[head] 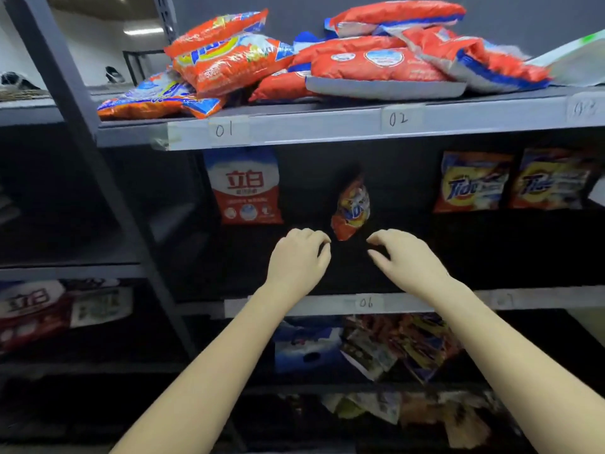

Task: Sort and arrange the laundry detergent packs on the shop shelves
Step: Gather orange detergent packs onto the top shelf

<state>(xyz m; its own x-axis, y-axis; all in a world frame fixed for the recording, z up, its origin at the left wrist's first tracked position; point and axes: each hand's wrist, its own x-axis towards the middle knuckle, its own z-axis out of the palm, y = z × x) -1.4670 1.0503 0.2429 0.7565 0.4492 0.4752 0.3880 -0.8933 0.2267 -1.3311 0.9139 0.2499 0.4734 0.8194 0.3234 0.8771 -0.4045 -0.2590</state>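
Observation:
A small orange detergent pack (351, 209) stands edge-on and tilted in the middle of the second shelf. My left hand (299, 257) and my right hand (402, 255) hover just below it on either side, fingers loosely curled, holding nothing and apart from the pack. A red and white pack (247, 186) stands upright to the left. Two orange Tide packs (474, 181) (553, 178) stand upright to the right. Several orange and red packs (229, 60) (379, 63) lie piled on the top shelf.
The top shelf edge (311, 127) carries labels 01 and 02; the second shelf edge (327, 304) carries 06. Mixed packs (386, 345) lie jumbled on the shelves below. A grey upright post (98, 158) stands at the left, with more packs (36, 309) beyond it.

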